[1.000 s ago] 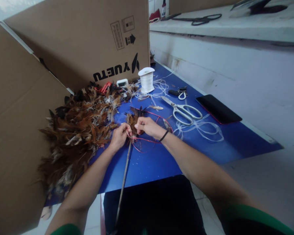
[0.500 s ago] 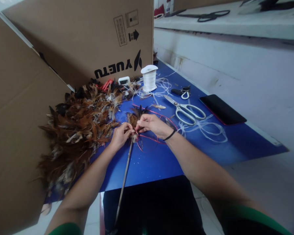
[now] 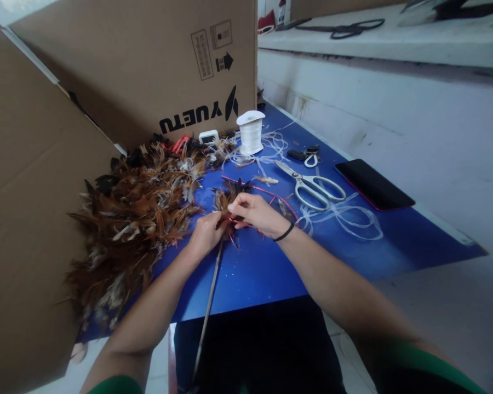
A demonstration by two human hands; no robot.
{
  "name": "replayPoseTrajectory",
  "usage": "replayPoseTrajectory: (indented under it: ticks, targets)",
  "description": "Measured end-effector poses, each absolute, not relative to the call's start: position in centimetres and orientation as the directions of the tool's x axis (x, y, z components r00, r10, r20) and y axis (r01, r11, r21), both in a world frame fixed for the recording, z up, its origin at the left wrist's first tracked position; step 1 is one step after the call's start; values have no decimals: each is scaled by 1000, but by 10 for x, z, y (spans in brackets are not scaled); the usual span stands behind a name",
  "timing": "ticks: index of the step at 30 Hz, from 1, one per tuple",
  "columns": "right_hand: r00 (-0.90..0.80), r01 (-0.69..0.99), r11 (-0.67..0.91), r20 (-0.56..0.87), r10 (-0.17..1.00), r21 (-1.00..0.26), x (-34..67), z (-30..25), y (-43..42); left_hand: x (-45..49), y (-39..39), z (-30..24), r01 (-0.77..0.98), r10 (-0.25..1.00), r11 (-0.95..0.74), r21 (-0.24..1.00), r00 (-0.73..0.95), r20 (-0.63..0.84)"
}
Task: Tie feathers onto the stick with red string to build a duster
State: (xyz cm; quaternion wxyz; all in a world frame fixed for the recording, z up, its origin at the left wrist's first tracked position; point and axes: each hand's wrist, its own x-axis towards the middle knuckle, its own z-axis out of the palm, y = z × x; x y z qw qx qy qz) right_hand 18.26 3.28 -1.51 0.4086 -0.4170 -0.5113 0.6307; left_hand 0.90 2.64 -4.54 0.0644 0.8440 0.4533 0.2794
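A small bunch of brown and dark feathers (image 3: pixel 229 196) sits at the upper end of a thin stick (image 3: pixel 210 293), which slants down past the table's front edge. My left hand (image 3: pixel 206 235) is closed around the base of the bunch, its fingertips partly hidden. Right beside it, my right hand (image 3: pixel 259 213) is closed in a pinch at the pink string (image 3: pixel 268 191), close to where feathers and stick meet. The string loops out on the blue table to the right, and short ends stick out under the fingers. Exactly how it runs between the fingertips is hidden.
A large heap of brown feathers (image 3: pixel 143 208) covers the table's left side, against cardboard (image 3: pixel 127 65). Behind my hands stands a white ribbon spool (image 3: pixel 250 134) among loose clear strands. Scissors (image 3: pixel 312 189), small snips (image 3: pixel 304 155) and a phone (image 3: pixel 373 183) lie to the right.
My left hand has turned and its fingers have curled in further at the base of the bunch. The right hand stays close by, and the pink string has shifted slightly.
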Motion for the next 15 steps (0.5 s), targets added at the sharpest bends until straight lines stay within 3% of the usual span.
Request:
replayPoseTrajectory:
  ticks: [3,7,12,15]
  targets:
    - [-304,49,-117,-127,944,-992,178,-21,29,9,27,-47,725,792,-588,360,424,440]
    - [-365,102,-137,-165,916,-985,179,-19,28,8,27,-47,712,798,-584,389,417,436]
    - [-248,101,38,11,969,-994,190,-15,40,8,26,-44,697,816,-569,436,413,405]
    - [-195,204,103,63,979,-973,194,-24,50,7,25,-42,677,834,-549,490,407,372]
